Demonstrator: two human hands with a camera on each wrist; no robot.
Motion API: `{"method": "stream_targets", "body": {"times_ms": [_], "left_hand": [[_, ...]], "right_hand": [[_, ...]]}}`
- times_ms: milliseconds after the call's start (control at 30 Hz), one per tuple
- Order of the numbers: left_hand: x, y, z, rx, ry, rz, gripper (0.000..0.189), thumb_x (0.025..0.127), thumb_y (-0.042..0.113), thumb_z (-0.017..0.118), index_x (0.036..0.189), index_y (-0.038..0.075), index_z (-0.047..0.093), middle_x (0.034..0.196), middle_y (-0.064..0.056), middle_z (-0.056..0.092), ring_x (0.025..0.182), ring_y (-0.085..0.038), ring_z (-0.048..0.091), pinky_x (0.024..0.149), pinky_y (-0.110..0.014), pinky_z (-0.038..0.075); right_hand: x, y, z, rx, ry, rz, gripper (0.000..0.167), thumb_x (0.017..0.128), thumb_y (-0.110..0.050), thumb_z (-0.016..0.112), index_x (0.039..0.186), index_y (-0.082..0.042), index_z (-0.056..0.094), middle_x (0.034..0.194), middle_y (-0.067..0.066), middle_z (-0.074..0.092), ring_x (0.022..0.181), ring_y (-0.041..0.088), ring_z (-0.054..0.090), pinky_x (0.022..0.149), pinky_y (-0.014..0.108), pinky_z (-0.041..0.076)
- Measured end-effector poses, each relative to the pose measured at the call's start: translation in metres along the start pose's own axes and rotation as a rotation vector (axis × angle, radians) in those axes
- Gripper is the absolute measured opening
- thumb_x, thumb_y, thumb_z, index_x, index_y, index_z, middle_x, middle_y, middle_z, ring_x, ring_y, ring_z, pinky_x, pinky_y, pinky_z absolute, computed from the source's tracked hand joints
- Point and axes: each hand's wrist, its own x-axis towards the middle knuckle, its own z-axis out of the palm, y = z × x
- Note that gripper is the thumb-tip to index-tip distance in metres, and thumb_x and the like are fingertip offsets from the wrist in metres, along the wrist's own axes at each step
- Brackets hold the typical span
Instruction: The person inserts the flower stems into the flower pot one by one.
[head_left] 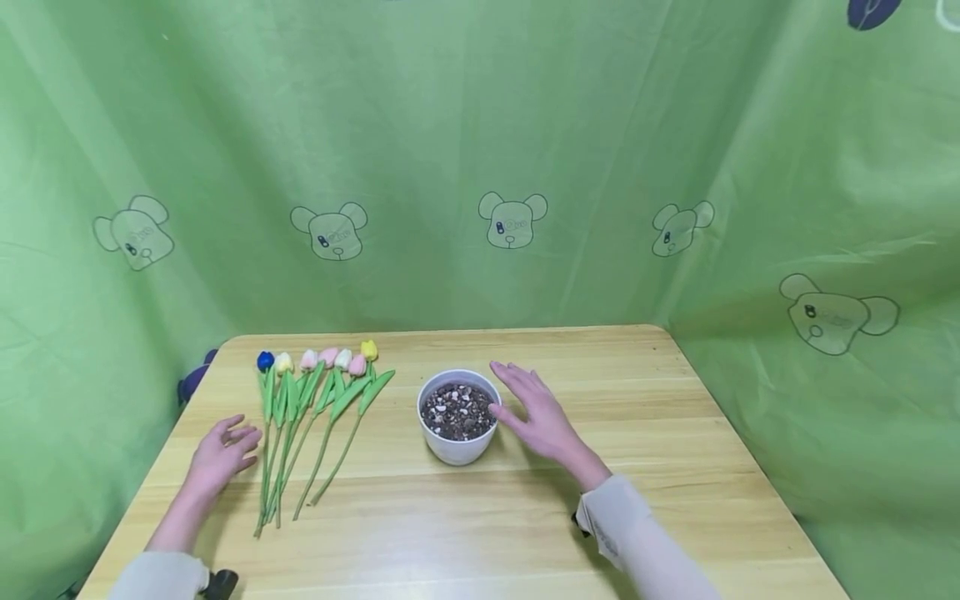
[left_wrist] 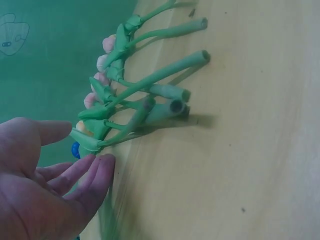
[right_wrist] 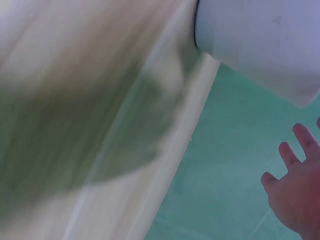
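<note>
A white flowerpot (head_left: pixel 459 452) filled with dark soil (head_left: pixel 457 412) and pale bits stands near the middle of the table. My right hand (head_left: pixel 538 421) is just right of it, fingers extended and thumb close to the rim; whether it touches the pot I cannot tell. To the left lie several artificial tulips (head_left: pixel 330 392) side by side, blooms towards the back edge. Their flowers are blue, cream, pink, white and yellow. Beside the leftmost stem, my left hand (head_left: pixel 219 457) hovers with loosely bent fingers and nothing in it. The left wrist view shows the cut stem ends (left_wrist: pixel 186 60) pointing away from that hand.
The wooden table (head_left: pixel 630 400) has green curtains (head_left: pixel 450 125) with bear-head outlines behind it and at both sides. A dark purple object (head_left: pixel 193 379) shows past its left back edge. Each wrist carries a dark device, one (head_left: pixel 220 585) by the left sleeve.
</note>
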Motion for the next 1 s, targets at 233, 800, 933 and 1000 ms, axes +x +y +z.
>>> {"method": "stream_targets", "body": {"times_ms": [233, 800, 933, 1000], "left_hand": [[0.006, -0.004, 0.007, 0.01, 0.027, 0.008, 0.075, 0.106, 0.016, 0.059, 0.16, -0.009, 0.013, 0.155, -0.038, 0.037, 0.132, -0.044, 0.055, 0.095, -0.028, 0.061], [0.016, -0.005, 0.018, 0.18, 0.156, 0.034, 0.07, 0.092, 0.008, 0.071, 0.152, -0.007, 0.038, 0.145, -0.031, 0.055, 0.103, -0.025, 0.067, 0.072, -0.017, 0.06], [0.016, -0.005, 0.018, 0.208, 0.175, 0.04, 0.069, 0.09, 0.006, 0.07, 0.151, -0.006, 0.041, 0.144, -0.028, 0.057, 0.101, -0.025, 0.069, 0.071, -0.018, 0.059], [0.016, -0.005, 0.018, 0.224, 0.188, 0.038, 0.068, 0.089, 0.007, 0.07, 0.15, -0.005, 0.043, 0.143, -0.027, 0.059, 0.096, -0.021, 0.07, 0.07, -0.019, 0.057]], "right_hand": [[-0.002, 0.001, 0.011, -0.003, -0.02, -0.006, 0.069, 0.102, -0.043, 0.06, 0.162, -0.021, 0.034, 0.165, 0.006, 0.039, 0.154, 0.037, 0.033, 0.13, 0.058, 0.015], [-0.004, 0.006, 0.02, 0.009, -0.03, 0.0, 0.067, 0.103, -0.045, 0.059, 0.162, -0.023, 0.036, 0.165, 0.004, 0.04, 0.155, 0.036, 0.031, 0.131, 0.057, 0.015], [-0.005, 0.008, 0.021, 0.024, -0.03, 0.008, 0.067, 0.103, -0.045, 0.06, 0.161, -0.023, 0.036, 0.165, 0.004, 0.04, 0.155, 0.036, 0.032, 0.131, 0.057, 0.015], [-0.005, 0.008, 0.021, 0.033, -0.028, 0.01, 0.067, 0.102, -0.045, 0.06, 0.161, -0.023, 0.036, 0.165, 0.005, 0.04, 0.155, 0.036, 0.032, 0.13, 0.057, 0.015]]}}
